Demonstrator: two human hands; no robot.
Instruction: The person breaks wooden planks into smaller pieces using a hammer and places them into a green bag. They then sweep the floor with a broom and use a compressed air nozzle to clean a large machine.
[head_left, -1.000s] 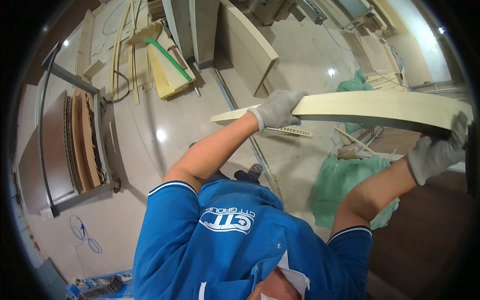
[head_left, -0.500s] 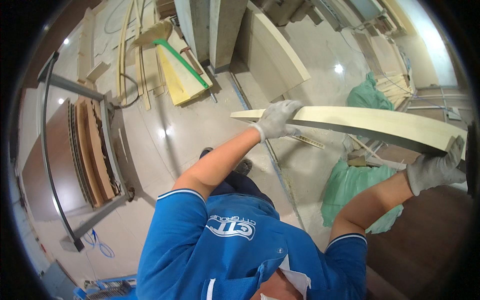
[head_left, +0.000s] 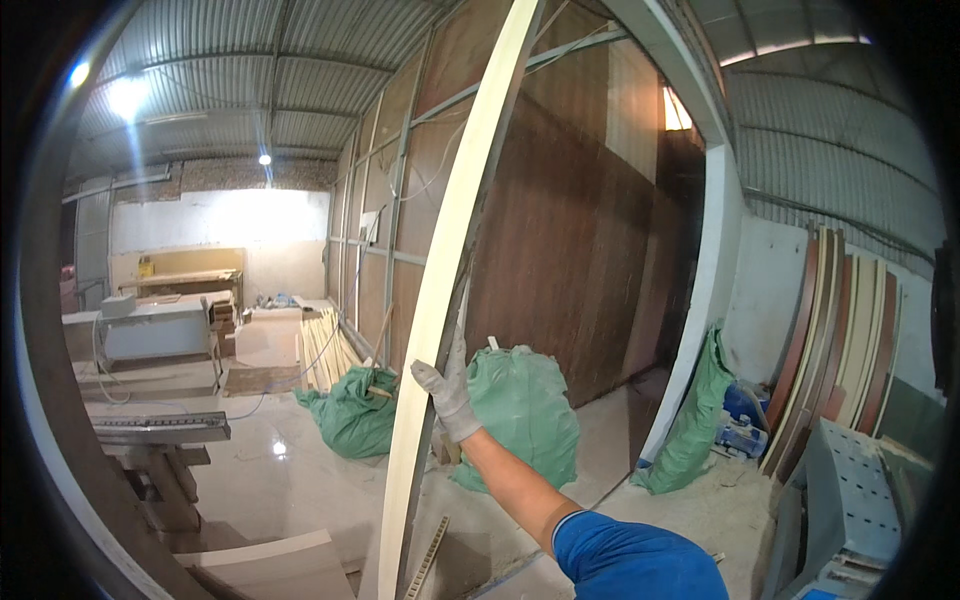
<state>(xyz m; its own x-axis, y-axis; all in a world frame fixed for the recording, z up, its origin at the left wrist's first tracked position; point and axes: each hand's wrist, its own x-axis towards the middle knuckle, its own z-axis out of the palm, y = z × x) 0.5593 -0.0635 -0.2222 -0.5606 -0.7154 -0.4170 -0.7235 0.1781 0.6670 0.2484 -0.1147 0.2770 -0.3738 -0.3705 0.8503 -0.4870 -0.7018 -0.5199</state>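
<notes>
Workshop shed, corrugated roof, brown panel wall (head_left: pixel 580 250) behind. Long cream board (head_left: pixel 455 250) stood nearly upright, leaning slightly, running from the floor up past the top edge. One gloved hand (head_left: pixel 448 395) of the wearer, arm coming from the lower right in a blue sleeve (head_left: pixel 640 560), was wrapped around the board's right edge, fingers closed on it; which hand, couldn't tell. Green sacks (head_left: pixel 520 410) sat just behind. Curved panels (head_left: pixel 845 350) leaned on the right wall. Tabletop (head_left: pixel 160 428) stood left.

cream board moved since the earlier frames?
Yes. The cream board, earlier held flat across both gloved hands, now stands nearly upright before the brown wall.
</notes>
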